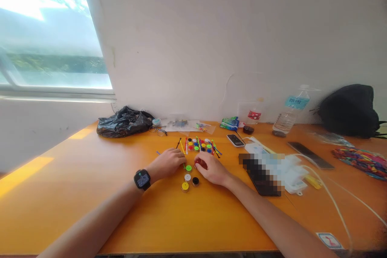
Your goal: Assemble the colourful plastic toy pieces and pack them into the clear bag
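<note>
My left hand [171,160], with a black smartwatch [142,179] at its wrist, rests low over the table with curled fingers. A small green plastic stick [184,166] shows at its fingertips. Opposite it, my right hand [213,168] is closed around a small red round piece [199,163], partly hidden by the fingers. Between and below the hands lie round clear-sided pieces with coloured tops: a green one [188,168], a white one [187,177], a black one [195,181] and a yellow one [185,186].
Beyond my hands lie more coloured discs [190,143] and several thin sticks [182,146]. A black plastic bag [125,122] and glasses [158,131] are back left. To the right are a small white-edged device [235,140], a bottle [286,119], a phone [311,155] and cables [328,197].
</note>
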`<action>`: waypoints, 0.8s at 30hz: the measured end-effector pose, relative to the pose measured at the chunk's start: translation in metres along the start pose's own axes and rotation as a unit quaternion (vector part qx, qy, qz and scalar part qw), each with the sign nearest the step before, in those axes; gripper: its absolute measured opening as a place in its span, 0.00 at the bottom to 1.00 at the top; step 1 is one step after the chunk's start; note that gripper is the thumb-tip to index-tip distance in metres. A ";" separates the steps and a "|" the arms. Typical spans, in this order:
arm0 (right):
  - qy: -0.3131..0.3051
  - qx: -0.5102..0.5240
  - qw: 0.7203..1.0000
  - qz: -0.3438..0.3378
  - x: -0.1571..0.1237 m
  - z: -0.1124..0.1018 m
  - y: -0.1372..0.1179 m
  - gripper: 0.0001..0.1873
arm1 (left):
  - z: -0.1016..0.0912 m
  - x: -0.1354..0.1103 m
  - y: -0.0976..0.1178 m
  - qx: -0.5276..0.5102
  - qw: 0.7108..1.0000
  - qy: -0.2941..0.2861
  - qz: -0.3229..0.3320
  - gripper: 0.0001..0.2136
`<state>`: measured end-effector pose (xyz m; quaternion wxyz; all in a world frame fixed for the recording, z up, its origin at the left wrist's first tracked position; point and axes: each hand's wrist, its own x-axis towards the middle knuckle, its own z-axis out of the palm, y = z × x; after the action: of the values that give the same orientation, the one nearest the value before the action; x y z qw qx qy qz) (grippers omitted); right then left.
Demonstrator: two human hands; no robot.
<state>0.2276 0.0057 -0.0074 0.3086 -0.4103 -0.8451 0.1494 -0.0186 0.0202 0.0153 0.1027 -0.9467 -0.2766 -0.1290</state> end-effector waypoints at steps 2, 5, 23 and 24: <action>0.004 -0.003 1.000 0.004 0.000 0.000 0.001 0.04 | 0.000 0.000 -0.001 0.000 1.000 -0.002 0.007 0.04; 0.006 -0.006 1.000 0.007 0.001 0.000 0.002 0.05 | 0.000 0.001 -0.002 -0.003 1.000 -0.002 0.012 0.03; 0.009 -0.006 1.000 0.002 0.001 0.000 0.002 0.06 | -0.003 -0.001 -0.003 -0.013 1.000 -0.011 -0.001 0.06; 0.011 -0.007 1.000 0.005 0.001 0.000 0.002 0.07 | -0.004 -0.002 -0.003 -0.015 1.000 -0.011 -0.002 0.07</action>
<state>0.2279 0.0080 -0.0079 0.3139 -0.4185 -0.8406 0.1403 -0.0223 0.0209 0.0189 0.0850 -0.9491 -0.2772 -0.1230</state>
